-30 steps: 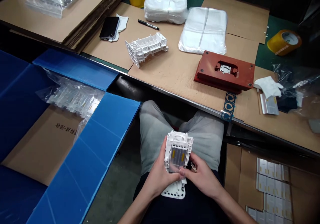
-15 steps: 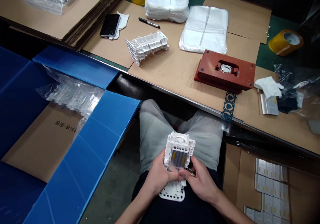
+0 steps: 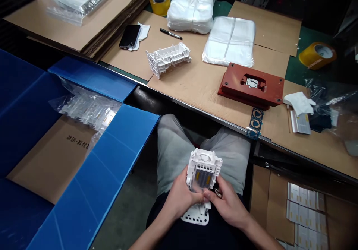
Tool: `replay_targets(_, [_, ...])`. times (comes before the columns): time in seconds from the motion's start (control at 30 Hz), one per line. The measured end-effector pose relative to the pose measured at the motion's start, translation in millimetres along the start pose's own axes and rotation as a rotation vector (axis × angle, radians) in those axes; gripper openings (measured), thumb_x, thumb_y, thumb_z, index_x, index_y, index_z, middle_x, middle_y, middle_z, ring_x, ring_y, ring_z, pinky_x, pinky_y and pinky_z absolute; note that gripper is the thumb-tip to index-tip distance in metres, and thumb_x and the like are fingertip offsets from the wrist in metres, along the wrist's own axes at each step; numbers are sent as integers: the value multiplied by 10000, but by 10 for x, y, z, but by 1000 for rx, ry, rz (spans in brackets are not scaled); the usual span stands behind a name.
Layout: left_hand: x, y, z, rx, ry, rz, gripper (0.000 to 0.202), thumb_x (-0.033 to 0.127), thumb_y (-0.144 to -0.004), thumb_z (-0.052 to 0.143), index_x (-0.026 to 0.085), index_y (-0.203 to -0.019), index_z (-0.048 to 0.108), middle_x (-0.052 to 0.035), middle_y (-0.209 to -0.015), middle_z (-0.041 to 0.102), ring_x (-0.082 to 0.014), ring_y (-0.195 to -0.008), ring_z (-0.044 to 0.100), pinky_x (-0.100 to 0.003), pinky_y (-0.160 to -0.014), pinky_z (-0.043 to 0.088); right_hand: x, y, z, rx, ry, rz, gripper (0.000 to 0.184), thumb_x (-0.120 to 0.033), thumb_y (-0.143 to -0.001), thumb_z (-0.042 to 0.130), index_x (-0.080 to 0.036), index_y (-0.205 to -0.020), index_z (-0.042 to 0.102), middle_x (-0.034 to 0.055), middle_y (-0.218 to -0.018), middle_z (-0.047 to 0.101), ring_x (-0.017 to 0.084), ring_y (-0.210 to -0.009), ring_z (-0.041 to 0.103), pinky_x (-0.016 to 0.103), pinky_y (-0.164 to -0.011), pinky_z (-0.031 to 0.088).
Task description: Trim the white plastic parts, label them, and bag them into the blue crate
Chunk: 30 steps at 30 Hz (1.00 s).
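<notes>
Over my lap, both hands grip a white plastic housing (image 3: 205,158) with a round ring at its top and a slotted foot at the bottom. A grey panel with two yellow strips (image 3: 203,178) sits in its middle. My left hand (image 3: 180,194) wraps the left side, and my right hand (image 3: 229,201) holds the right side. The two thumbs meet on the front, just below the panel. Fingers behind the housing are hidden. On the table, a similar white plastic frame (image 3: 169,58) lies on its side. To its right stands a red-brown fixture block (image 3: 251,84) with a metal piece in its recess.
Bundled clear plastic bags (image 3: 229,41), a phone (image 3: 130,37), a black pen (image 3: 171,33) and a yellow tape roll (image 3: 317,55) lie on the table. A blue box (image 3: 125,138) with bagged parts stands at left. At lower right, a carton (image 3: 279,201) holds rows of silvery panels.
The view has shifted slightly, so the table things appear lower and mostly a little to the right. Both hands keep their hold on the white housing, with little other movement.
</notes>
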State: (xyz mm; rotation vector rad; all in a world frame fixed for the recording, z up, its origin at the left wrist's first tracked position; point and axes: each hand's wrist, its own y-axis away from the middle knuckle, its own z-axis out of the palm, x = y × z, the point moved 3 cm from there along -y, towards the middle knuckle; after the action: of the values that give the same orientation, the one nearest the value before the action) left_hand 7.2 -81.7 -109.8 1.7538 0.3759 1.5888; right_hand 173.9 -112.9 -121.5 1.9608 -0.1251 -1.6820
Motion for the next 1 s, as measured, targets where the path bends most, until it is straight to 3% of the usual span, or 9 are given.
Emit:
replay_targets(0.27, [-97, 17, 29, -12, 28, 16, 591, 170, -548, 878, 177, -1079, 617, -15, -976, 727, -248, -910, 650, -321, -780, 501, 37, 99, 125, 69, 95, -70, 372, -266, -941, 571, -197, -1302, 509, 96, -1149, 689, 258, -980, 672, 355, -864, 535])
replay_targets(0.6, [-137, -126, -31, -21, 131, -26, 698, 103, -540, 826, 163, -1184, 563, -43, -1015, 723, -247, -896, 662, -333, -764, 526, 2, -189, 32, -29, -94, -37, 443, -243, -933, 598, -202, -1366, 519, 98, -1352, 639, 271, -1214, 611, 423, -1063, 460])
replay_targets(0.73, [-13, -193, -43, -114, 283, -44, 638, 272, -712, 801, 150, -1275, 527, -120, -1172, 709, -288, -1034, 667, -391, -879, 522, -135, -243, -66, 16, -130, -95, 441, -260, -925, 620, -198, -1358, 560, 97, -1311, 671, 273, -1176, 639, 415, -1029, 499])
replay_targets(0.8, [95, -232, -41, -128, 414, -56, 570, 365, -791, 761, 142, -1268, 543, -139, -1161, 718, -290, -1032, 679, -392, -888, 525, -259, -247, -160, 13, -64, -122, 412, -267, -931, 620, -216, -1339, 597, 78, -1245, 706, 263, -1120, 665, 400, -990, 527])
replay_targets(0.87, [240, -256, -24, -119, 506, -54, 545, 353, -784, 778, 142, -1240, 567, -136, -1094, 740, -275, -947, 705, -368, -825, 544, -394, -244, -350, 24, 102, -190, 306, -281, -949, 603, -246, -1244, 678, 44, -1104, 752, 228, -993, 704, 343, -898, 568])
replay_targets(0.93, [396, -253, 7, -106, 554, -75, 536, 302, -757, 805, 155, -1222, 583, -121, -1038, 755, -251, -839, 717, -349, -746, 559, -498, -248, -696, 180, 345, -297, 214, -301, -973, 571, -265, -1091, 746, 19, -970, 761, 191, -873, 714, 279, -789, 582])
replay_targets(1.0, [541, -225, 32, -62, 578, -109, 496, 286, -762, 801, 160, -1199, 602, -107, -982, 762, -230, -761, 714, -341, -699, 570, -530, -265, -1169, 509, 536, -386, 214, -310, -987, 545, -255, -1023, 749, 39, -992, 744, 197, -910, 702, 286, -800, 571])
